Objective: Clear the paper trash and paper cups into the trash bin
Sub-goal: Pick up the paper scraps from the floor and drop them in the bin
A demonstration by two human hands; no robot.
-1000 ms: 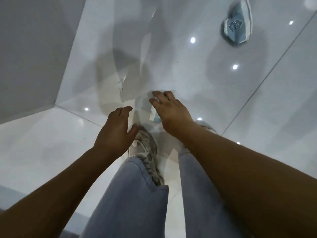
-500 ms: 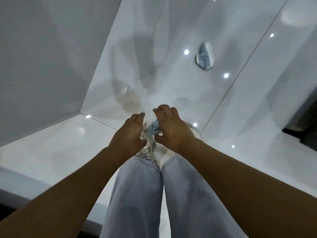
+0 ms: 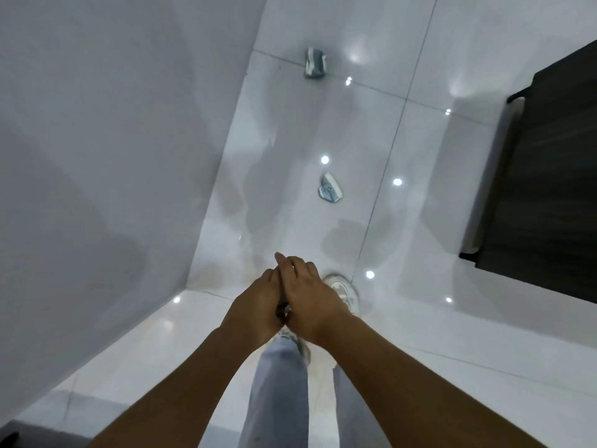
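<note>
Head view: your left hand [image 3: 255, 305] and right hand [image 3: 310, 299] press together; whether either grip encloses anything cannot be told. Two crushed paper cups lie on the floor [image 3: 420, 318] ahead, nearer cup [image 3: 330, 189], farther cup [image 3: 315, 63] beside the wall [image 3: 113, 124].

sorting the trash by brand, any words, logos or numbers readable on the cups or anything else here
No text can be read.
Near paper cup on the floor: a round blue emblem, too blurred to read.
Far paper cup: blue and white print only, too small to read.
Left hand and right hand are pressed together, hiding whatever is between them.
</note>
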